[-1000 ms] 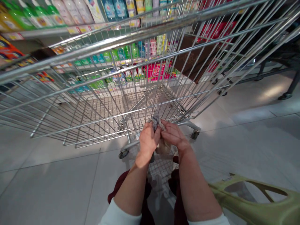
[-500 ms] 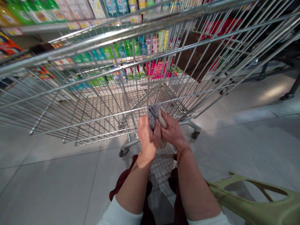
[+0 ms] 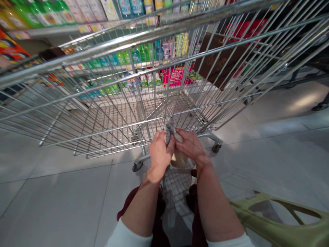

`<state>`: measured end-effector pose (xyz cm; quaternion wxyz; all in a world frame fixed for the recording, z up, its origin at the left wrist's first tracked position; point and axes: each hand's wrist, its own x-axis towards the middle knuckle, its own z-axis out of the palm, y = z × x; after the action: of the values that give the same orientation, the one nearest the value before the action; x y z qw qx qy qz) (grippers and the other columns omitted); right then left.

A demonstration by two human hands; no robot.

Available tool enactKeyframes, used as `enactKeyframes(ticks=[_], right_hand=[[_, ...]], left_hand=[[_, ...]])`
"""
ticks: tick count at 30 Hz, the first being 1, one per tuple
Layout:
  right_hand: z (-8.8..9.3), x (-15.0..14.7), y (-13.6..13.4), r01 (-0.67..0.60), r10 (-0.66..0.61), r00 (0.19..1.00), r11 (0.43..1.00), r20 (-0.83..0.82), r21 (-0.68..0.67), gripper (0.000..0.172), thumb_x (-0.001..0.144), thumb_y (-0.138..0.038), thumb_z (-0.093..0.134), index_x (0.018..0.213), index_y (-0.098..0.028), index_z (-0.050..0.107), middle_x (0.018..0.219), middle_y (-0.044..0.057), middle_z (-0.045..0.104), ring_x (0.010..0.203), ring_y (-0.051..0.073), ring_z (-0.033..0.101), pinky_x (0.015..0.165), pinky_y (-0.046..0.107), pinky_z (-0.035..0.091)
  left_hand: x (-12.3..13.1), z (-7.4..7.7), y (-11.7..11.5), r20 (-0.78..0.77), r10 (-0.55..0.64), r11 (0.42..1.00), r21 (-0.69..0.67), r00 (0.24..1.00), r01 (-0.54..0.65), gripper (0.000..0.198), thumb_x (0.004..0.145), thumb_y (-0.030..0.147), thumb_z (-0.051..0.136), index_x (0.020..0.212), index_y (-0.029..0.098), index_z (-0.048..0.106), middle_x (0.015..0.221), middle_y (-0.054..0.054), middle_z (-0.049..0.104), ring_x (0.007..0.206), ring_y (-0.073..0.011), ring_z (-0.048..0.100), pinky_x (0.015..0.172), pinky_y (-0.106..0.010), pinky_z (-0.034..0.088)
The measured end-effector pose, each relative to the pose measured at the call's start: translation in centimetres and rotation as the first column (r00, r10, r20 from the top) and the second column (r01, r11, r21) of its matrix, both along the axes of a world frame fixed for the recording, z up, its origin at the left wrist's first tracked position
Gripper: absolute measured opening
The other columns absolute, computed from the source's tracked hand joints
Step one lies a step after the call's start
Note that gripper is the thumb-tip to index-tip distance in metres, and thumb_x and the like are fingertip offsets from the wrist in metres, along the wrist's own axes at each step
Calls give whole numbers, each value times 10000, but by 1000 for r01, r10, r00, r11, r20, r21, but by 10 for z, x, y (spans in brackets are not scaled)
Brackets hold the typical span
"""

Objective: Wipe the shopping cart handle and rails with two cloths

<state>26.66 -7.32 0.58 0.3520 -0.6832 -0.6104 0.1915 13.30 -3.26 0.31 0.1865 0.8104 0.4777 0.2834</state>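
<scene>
A grey, dirt-marked cloth (image 3: 170,129) is bunched between my two hands, in front of the near side of a metal shopping cart (image 3: 115,127). My left hand (image 3: 159,149) is closed around the cloth's left part, thumb toward the middle. From the other side my right hand (image 3: 189,145) grips it, fingers meeting those of the left. Part of the cloth is hidden inside the fingers. Just below the hands shows a pale tan rounded thing (image 3: 179,160) whose kind I cannot make out.
Shelves behind the cart hold several bottles (image 3: 52,13) and packs. A dark brown panel (image 3: 212,60) hangs at the cart's right part. At lower right stands an olive-green plastic piece (image 3: 285,219) with cut-outs. The cart's caster (image 3: 137,166) rests on the tiled floor (image 3: 56,206).
The cloth has been bunched smaller between my hands, with less of it spread out above the fingers. The tan thing below shows more. The view has shifted slightly.
</scene>
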Motion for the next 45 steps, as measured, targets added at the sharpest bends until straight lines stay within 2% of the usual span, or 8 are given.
enactKeyframes(ticks=[4, 8, 13, 19, 29, 36, 41, 45], right_hand=[[-2, 1, 0, 28, -7, 998, 951, -68, 308, 514, 795, -246, 556, 1301, -177, 613, 1299, 59, 659, 1203, 202, 621, 1061, 355, 501], [-11, -7, 7, -24, 40, 999, 928, -35, 373, 592, 784, -188, 518, 1374, -183, 563, 1387, 54, 597, 1306, 186, 546, 1149, 367, 428], [-23, -9, 12, -131, 134, 991, 950, 10, 282, 514, 842, -227, 533, 1347, -150, 594, 1387, 76, 596, 1319, 169, 534, 1181, 318, 391], [-23, -14, 7, -127, 127, 992, 991, -12, -29, 536, 846, -227, 609, 1379, -189, 572, 1416, 59, 573, 1330, 167, 525, 1192, 324, 376], [-7, -19, 9, -112, 121, 992, 978, 40, -178, 502, 891, -238, 556, 1390, -179, 562, 1444, 57, 543, 1361, 156, 494, 1215, 316, 327], [1, -19, 7, -55, 66, 995, 990, 81, -134, 406, 892, -294, 543, 1278, -208, 635, 1314, 56, 651, 1224, 200, 608, 1104, 341, 453], [3, -22, 5, -5, 21, 998, 970, -63, 242, 505, 816, -285, 570, 1313, -199, 604, 1303, 55, 654, 1202, 206, 617, 1062, 355, 495], [-3, -34, 15, -6, 39, 996, 932, -83, 363, 539, 834, -239, 504, 1364, -165, 564, 1371, 70, 607, 1293, 185, 556, 1141, 349, 433]], left_hand=[[2, 5, -9, 281, -9, 969, 238, 960, -61, 238, 954, 353, 493, 1091, 184, 590, 983, -67, 599, 939, -192, 591, 811, -302, 464], [4, 6, -8, 318, 89, 958, 233, 944, -169, 208, 951, 348, 478, 1037, 194, 589, 977, -64, 582, 951, -201, 575, 840, -326, 470], [-2, -1, 3, 98, 146, 979, 130, 984, -159, 266, 945, 378, 438, 946, 174, 609, 932, -91, 618, 919, -243, 611, 806, -351, 482], [-13, -2, 9, -260, 116, 983, -110, 959, -149, 325, 950, 374, 400, 1006, 160, 638, 1019, -118, 667, 902, -270, 671, 777, -354, 493], [-16, -2, 9, -339, 63, 987, -121, 938, -110, 361, 973, 413, 379, 1039, 158, 626, 1065, -129, 668, 944, -270, 681, 776, -337, 483], [-23, -2, 8, -155, 23, 997, -63, 988, -33, 279, 953, 376, 427, 973, 173, 617, 970, -88, 643, 878, -225, 645, 773, -315, 471], [-21, 11, -6, 220, 49, 979, 183, 974, -91, 234, 958, 375, 453, 993, 186, 586, 930, -60, 584, 903, -197, 587, 799, -308, 464], [-18, 11, -6, 286, 121, 952, 239, 951, -193, 230, 968, 364, 431, 975, 179, 568, 941, -71, 567, 931, -208, 565, 838, -341, 464]])
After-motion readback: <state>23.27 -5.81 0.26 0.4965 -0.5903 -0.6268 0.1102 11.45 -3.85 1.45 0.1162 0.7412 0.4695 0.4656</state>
